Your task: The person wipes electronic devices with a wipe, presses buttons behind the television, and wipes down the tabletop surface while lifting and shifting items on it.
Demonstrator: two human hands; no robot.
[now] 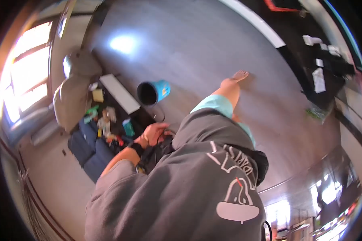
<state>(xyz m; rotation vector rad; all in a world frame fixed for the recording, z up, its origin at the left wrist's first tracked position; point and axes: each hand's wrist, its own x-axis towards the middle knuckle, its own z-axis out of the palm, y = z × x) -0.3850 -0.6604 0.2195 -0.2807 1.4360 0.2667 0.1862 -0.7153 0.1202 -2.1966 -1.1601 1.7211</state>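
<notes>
My left hand (154, 134) is beside my hip, with a black band (137, 149) around its wrist. Its fingers are curled in next to dark, strap-like material (151, 157) at my side; what they grip, if anything, is hidden. A thin dark cord (160, 114) curves just above the hand. Nearest to it on the left is a small teal container (128, 127). My right hand does not show. A blue bin (162, 90) with a dark, wide mouth is on the floor ahead; whether it stands upright I cannot tell.
A dark surface with a white board (118, 93) and mixed small items (105, 122) lies left, near a blue padded seat (88, 146) and a beige chair (72, 96). Right, white pieces (318, 79) lie on a black surface. My bare foot (240, 75) is on the smooth floor.
</notes>
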